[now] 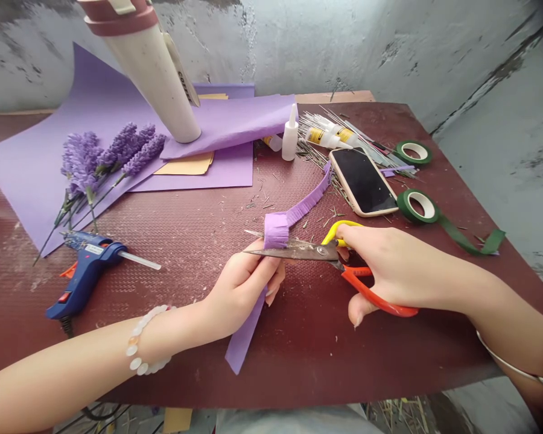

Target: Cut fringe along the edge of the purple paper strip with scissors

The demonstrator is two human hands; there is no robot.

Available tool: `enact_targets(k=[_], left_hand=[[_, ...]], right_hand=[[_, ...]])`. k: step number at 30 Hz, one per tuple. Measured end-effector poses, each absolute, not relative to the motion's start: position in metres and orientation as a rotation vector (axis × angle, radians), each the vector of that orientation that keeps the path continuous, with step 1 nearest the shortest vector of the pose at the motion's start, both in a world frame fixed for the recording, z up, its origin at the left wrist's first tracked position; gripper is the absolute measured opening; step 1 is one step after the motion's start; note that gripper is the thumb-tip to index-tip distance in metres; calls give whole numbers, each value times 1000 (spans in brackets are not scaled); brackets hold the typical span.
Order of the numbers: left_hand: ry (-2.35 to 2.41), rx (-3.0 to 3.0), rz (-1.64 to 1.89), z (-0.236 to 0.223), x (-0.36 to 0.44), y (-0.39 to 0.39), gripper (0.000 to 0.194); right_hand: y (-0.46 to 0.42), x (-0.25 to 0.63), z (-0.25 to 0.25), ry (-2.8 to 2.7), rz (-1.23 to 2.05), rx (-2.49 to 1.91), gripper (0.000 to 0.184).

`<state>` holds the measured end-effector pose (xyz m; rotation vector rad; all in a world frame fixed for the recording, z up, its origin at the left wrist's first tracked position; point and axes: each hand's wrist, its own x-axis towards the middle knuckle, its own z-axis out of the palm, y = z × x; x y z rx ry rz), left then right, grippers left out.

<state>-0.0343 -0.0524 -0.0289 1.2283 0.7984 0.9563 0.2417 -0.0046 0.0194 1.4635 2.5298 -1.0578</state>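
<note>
My left hand [244,289] pinches a strip of lilac crepe paper [276,232] between thumb and fingers. The strip's plain tail hangs below the hand, while a fringed length curls up and away towards the phone. My right hand [393,265] grips the orange-and-yellow handles of a pair of scissors [298,250]. The slightly parted steel blades point left and lie across the strip, close to my left fingers. A pale beaded bracelet circles my left wrist.
A blue hot glue gun [88,271] lies left of my hands. Paper lavender sprigs [108,160] rest on purple card [36,175] beneath a white flask [149,78]. A phone [363,181], white glue bottle [290,135] and green tape rolls [416,205] stand beyond the scissors.
</note>
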Motion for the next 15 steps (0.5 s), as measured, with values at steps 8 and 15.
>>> enact_targets(k=[8, 15], left_hand=[[838, 1280, 933, -28, -33, -51, 37], [897, 1297, 918, -25, -33, -53, 29]], right_hand=[[-3, 240, 17, 2598, -1017, 1474, 70], [-4, 237, 17, 2504, -1033, 1496, 50]])
